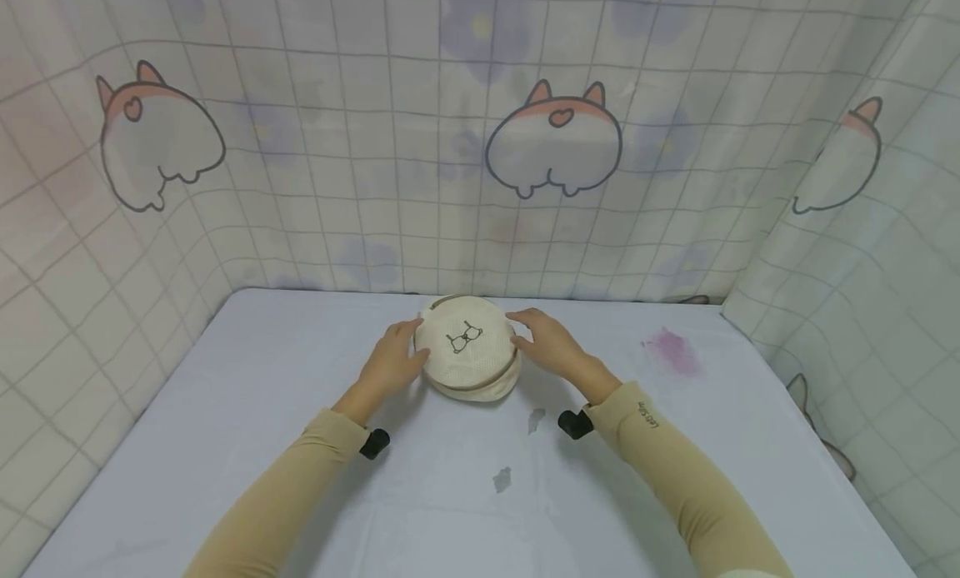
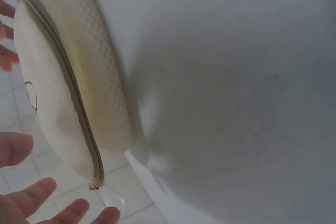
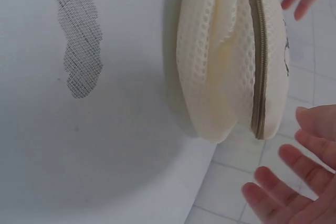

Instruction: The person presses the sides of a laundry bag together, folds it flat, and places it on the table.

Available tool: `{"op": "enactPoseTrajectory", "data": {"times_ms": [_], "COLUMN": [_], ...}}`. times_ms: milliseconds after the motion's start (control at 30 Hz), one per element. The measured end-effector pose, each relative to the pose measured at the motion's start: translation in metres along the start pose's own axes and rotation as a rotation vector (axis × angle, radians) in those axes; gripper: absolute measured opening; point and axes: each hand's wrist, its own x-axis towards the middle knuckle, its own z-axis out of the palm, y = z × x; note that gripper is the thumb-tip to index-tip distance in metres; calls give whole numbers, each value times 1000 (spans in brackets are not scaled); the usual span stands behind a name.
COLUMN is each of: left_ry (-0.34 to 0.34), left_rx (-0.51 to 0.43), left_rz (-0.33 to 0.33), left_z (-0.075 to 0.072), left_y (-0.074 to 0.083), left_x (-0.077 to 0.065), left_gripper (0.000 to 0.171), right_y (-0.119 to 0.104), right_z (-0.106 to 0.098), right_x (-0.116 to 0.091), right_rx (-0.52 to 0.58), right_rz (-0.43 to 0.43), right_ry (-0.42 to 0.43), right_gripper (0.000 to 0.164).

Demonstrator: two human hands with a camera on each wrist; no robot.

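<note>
A round cream mesh laundry bag (image 1: 457, 363) with a printed pair of glasses (image 1: 465, 337) lies at the table's far middle. My left hand (image 1: 390, 363) is at its left side, my right hand (image 1: 550, 342) at its right, fingers spread. In the left wrist view, a gap shows between the left fingers (image 2: 37, 195) and the bag's edge. The right wrist view likewise has the right fingers (image 3: 304, 166) apart from the fabric. A brown zip (image 3: 258, 56) runs round the rim and looks closed on the visible stretches. Below it the mesh side sags in a fold.
The white table (image 1: 442, 528) has two grey patches (image 1: 502, 479) in front of the bag and a pink stain (image 1: 675, 351) at the right. Checked curtains (image 1: 337, 203) with cartoon animals close off the back and both sides. A dark cord (image 1: 825, 445) hangs by the right edge.
</note>
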Motion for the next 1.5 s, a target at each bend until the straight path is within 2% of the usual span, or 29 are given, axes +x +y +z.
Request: {"op": "enactPoseTrajectory", "data": {"times_ms": [167,333,500,600,800,1000,1200,1500], "left_ry": [3,-17,-7,-12,-71,-82,-118,-195], "left_rx": [95,153,236,287,332,331,321,332], "left_rz": [79,177,294,333,328,313,301,259], "left_z": [2,2,4,6,12,12,9,12], "left_y": [1,-2,-5,-3,0,-2,-2,0], "left_x": [1,5,8,11,15,16,19,24], "left_gripper": [61,60,56,56,64,67,72,89], "right_y": [-5,-8,-7,-7,-6,-14,-14,-9], "right_z": [2,5,10,14,21,22,24,29], "right_x": [-2,-4,-4,-1,6,13,20,27], "right_rx": [-79,-131,-145,-138,-176,-185,-248,-258], "right_rz": [-99,-183,-204,-201,-250,-281,-246,-183], "right_ry": [32,13,-34,-57,-79,-100,-157,-254], "right_gripper": [45,47,51,55,60,63,70,84]}}
